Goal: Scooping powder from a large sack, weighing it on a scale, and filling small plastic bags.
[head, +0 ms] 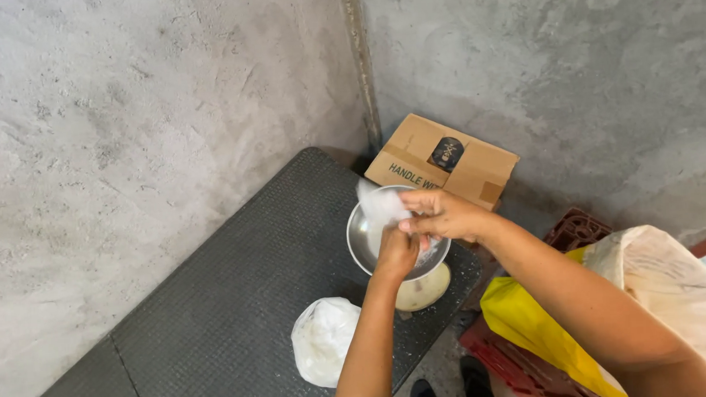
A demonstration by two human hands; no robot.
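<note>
A round metal bowl [360, 237] sits on a small cream-coloured scale [427, 290] at the far end of a dark grey textured table [237, 293]. My left hand [396, 254] reaches into the bowl from below. Just above the bowl, my right hand [442, 215] pinches a thin white plastic bag [379, 208] that hangs over the bowl's rim. Both hands touch this bag. What lies inside the bowl is hidden by my hands.
A tied white plastic bag [323, 340] lies on the table near my left forearm. A brown cardboard box [441, 163] leans in the corner of the rough concrete walls. Red crates [574, 230] and yellow and cream sacks [655, 279] stand at the right.
</note>
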